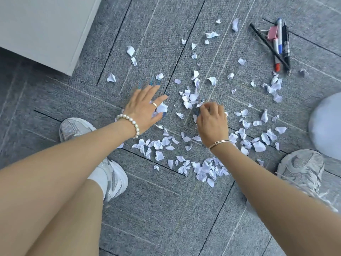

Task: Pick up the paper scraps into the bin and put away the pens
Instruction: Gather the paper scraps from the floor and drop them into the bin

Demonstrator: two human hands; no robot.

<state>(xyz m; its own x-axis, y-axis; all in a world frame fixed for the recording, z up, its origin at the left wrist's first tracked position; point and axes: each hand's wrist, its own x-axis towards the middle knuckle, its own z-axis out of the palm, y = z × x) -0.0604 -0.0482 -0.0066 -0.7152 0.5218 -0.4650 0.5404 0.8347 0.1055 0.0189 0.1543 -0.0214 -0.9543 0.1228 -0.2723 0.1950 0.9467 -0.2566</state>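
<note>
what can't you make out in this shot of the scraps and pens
- Bin: the pale round shape is cut off by the head view's right edge; cannot confirm.
- Left hand: its fingers cover paper scraps; how many, or whether gripped, unclear.
- Right hand: fingertips blurred at the pile.
- Pens: overlapping; count uncertain.
- White furniture: cropped top left.

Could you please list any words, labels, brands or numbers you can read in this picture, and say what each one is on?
No text can be read anywhere in this view.
Black pen with a patterned silver grip: any markings on the barrel are too small and blurred to read.
White marker with the blue band: no legible print.
White marker with the red cap: no legible print.
Torn white paper scraps: appear blank.
Grey-and-white sneakers: no readable logo.
</note>
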